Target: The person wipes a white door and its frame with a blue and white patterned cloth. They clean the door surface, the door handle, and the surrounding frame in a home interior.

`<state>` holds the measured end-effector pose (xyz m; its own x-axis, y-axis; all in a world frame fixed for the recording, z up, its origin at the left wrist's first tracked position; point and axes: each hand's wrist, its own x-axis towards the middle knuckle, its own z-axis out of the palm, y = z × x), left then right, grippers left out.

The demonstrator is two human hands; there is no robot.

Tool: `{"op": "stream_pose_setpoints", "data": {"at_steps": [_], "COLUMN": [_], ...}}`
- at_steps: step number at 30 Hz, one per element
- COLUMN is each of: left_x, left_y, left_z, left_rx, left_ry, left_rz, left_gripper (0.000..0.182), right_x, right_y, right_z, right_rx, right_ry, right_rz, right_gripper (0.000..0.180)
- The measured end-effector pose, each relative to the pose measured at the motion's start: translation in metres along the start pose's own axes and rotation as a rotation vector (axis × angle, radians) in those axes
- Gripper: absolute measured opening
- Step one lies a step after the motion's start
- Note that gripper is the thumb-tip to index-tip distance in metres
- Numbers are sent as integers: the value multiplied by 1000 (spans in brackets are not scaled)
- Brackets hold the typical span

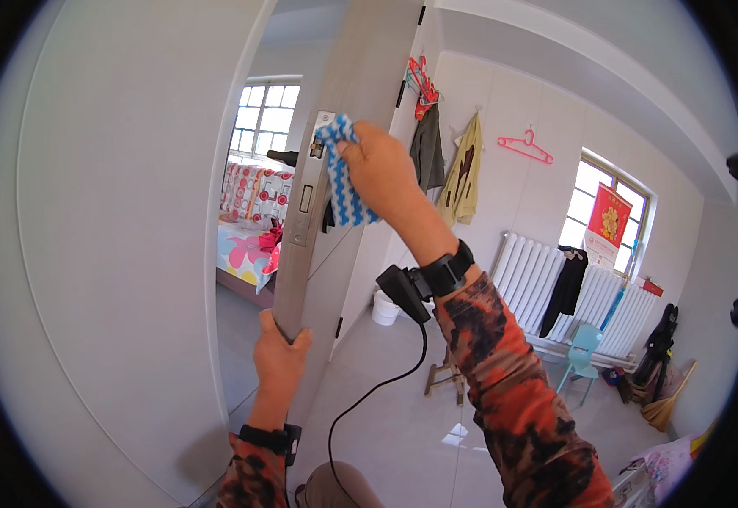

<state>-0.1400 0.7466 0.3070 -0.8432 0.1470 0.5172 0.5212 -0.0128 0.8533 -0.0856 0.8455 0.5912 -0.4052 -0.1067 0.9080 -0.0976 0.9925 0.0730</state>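
A pale wooden door (343,273) stands ajar, its narrow edge turned towards me. Set into that edge is a metal lock plate (306,198) with a latch and a rectangular bolt slot. My right hand (383,166) pinches a blue-and-white striped cloth (346,190) against the door beside the latch, and the cloth hangs down over the door face. Behind it, most of the dark door handle (328,217) is hidden. Lower down, my left hand (280,355) grips the door's edge between thumb and fingers.
A wall panel (121,254) rises close on my left. Through the gap shows a bed (242,254) with flowered covers. A black cable (369,395) dangles from my right wrist device. Beyond are a white bucket (385,309), wooden stool (446,380), blue chair (583,352) and white radiator (524,267).
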Motion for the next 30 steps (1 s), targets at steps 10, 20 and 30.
{"op": "stream_pose_setpoints", "data": {"at_steps": [10,20,30], "left_x": [2,5,6], "left_y": [-3,-13,-14], "left_z": [-1,1,2], "left_rx": [-20,-40,-20], "left_ry": [15,17,31], "left_rz": [35,27,27], "left_gripper": [44,47,52], "right_x": [-41,-72,-81], "right_y": [-5,-3,-8], "right_z": [16,36,33], "right_rx": [-72,-4,-154], "right_ry": [80,-2,-108], "right_rz": [-204,-123,-175], "right_gripper": [16,15,15]}}
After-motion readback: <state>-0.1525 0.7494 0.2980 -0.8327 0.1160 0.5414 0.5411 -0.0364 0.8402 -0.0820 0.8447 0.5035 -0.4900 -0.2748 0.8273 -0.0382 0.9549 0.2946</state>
